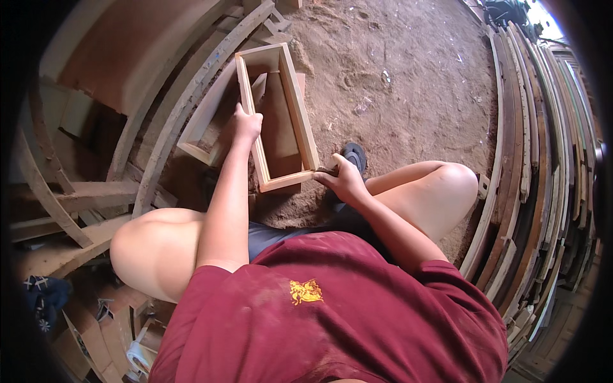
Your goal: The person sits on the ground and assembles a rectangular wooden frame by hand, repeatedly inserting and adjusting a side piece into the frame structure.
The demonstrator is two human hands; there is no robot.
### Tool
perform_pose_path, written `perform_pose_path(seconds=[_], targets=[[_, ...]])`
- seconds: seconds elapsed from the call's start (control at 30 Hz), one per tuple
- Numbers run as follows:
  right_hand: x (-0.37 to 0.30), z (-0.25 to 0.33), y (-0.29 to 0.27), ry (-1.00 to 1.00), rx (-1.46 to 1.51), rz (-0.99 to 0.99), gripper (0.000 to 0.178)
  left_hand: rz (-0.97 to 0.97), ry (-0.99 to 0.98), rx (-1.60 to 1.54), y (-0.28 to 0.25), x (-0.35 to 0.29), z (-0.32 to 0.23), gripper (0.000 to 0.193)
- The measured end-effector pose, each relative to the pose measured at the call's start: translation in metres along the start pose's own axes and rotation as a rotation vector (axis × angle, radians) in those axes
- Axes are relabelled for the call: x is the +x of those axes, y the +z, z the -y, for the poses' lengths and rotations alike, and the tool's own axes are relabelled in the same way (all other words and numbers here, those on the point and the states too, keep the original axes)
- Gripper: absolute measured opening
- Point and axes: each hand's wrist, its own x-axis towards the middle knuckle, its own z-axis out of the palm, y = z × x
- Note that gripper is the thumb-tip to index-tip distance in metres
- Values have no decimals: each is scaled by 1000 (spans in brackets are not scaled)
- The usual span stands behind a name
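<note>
Wooden frame (298,108) — planks (525,159) right, another frame (209,110) left

Your open frame (296,108) is pale bare wood, smooth and matt, while the curved beam (169,131) and the stacked boards (530,159) look like rougher, weathered timber. Your maroon shirt (357,325) is soft matt cloth, dusty in patches, and the ground (408,83) around your dark matt sandal (354,155) is coarse, grainy earth.
</note>
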Motion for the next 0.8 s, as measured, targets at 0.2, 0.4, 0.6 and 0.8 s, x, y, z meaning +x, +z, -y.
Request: perform_pose_path(seconds=[0.2, 0.4, 0.6, 0.8], targets=[[17, 17, 2, -37, 24, -116, 39, -60, 76, -27, -10, 14, -13, 81], [13, 15, -10, 66, 0, -83, 47, 32, 21, -86, -9, -9, -26, 80], [0, 15, -22, -13, -131, 75, 45, -67, 113, -8, 9, 10, 14, 81], [2, 1, -16, 40, 58, 93, 41, 55, -16, -65, 0, -4, -6, 91]])
